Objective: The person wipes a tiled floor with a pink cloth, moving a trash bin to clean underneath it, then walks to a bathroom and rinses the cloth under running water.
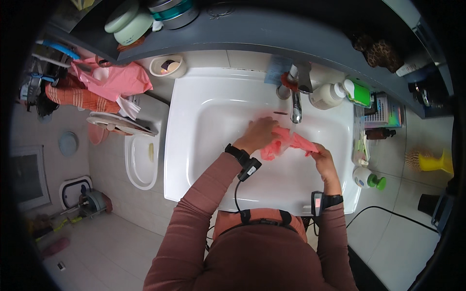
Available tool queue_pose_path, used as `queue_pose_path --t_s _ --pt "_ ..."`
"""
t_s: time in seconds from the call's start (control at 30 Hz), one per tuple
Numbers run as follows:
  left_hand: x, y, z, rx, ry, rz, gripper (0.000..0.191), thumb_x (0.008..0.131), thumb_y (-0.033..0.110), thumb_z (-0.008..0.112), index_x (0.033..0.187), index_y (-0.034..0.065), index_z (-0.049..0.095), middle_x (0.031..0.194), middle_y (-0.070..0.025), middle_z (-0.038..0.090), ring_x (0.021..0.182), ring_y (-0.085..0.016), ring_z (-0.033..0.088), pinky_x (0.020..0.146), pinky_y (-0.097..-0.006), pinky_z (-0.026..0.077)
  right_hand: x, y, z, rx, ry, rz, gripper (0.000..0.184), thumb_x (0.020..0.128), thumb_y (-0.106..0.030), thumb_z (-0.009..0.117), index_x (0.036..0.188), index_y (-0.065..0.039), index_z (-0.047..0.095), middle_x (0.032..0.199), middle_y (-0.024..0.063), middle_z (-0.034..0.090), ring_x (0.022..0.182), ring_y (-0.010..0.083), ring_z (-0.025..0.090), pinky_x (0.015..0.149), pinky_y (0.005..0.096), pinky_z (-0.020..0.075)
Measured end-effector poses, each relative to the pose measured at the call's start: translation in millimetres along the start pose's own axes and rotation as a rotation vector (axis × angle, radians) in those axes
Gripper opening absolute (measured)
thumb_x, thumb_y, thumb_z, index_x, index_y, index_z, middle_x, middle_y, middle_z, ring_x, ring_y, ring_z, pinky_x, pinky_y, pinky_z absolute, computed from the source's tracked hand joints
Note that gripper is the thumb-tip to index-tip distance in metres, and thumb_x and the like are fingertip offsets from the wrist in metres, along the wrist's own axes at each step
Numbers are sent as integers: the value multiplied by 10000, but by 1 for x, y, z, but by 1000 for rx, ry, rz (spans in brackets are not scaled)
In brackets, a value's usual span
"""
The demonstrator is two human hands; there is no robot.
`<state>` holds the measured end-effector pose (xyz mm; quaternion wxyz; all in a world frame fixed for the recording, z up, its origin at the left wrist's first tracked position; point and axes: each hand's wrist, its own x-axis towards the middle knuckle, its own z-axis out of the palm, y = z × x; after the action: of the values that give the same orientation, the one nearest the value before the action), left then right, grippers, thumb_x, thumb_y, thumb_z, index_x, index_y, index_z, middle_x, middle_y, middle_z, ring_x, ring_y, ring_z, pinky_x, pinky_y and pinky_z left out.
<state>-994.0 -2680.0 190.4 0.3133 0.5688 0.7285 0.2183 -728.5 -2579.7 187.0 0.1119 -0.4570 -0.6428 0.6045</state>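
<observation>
A wet-looking pink cloth [273,150] is stretched between my two hands inside the white washbasin [225,198]. Water appears to run onto its middle from the chrome faucet [296,109]. My left hand [257,134] grips the cloth's left part, with some fingers hidden by the hand and the folds. At the other end, my right hand [323,160] pinches a corner between thumb and fingers. A lower bunch of the cloth hangs below my left hand. Each wrist wears a black strap with a small device, and a cable runs from the left one.
Right of the faucet stand a white pump bottle [326,96] and a green sponge-like item [359,94]. A green-capped bottle [364,178] sits by the basin's right edge. A small tub [168,67] is at the back left, near the toilet [142,162]. A grey shelf [236,32] overhangs the back.
</observation>
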Motion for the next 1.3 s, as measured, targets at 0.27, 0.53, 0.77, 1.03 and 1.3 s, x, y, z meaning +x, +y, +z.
queue_pose_path --t_s 0.27,0.53,0.77,1.03,1.3 --pt "-12 -24 -36 -347 -4 -3 294 859 156 658 1141 73 662 1171 -143 636 1082 -345 586 913 -391 485 9 -38 -5 168 -208 135 271 999 -179 511 1163 -18 655 1021 30 678 945 125 611 871 254 468" --pt "-31 -37 -34 122 205 -19 244 786 120 727 1007 26 685 1044 -157 643 990 -369 607 854 -437 515 19 -35 16 238 58 68 302 1017 -286 542 992 -16 675 811 -20 621 704 70 503 643 239 429" --pt "-33 -44 -27 234 281 -142 212 755 153 764 842 5 640 870 -161 625 878 -381 608 776 -472 504 28 -35 23 340 321 120 311 1014 -260 535 973 19 665 791 -5 621 680 82 504 614 241 420" --pt "-26 -31 -31 -180 182 -43 215 900 177 641 971 -13 569 927 -212 651 882 -381 629 766 -453 497 43 8 -4 459 494 271 319 998 -239 554 1043 62 650 866 82 667 730 168 623 634 307 509" --pt "8 12 -2 -406 69 210 213 896 162 626 1008 -14 581 913 -186 659 894 -352 627 773 -437 477 20 -10 28 -615 357 -534 631 697 -105 788 1279 -12 564 1314 210 555 1336 370 414 1102 427 361"
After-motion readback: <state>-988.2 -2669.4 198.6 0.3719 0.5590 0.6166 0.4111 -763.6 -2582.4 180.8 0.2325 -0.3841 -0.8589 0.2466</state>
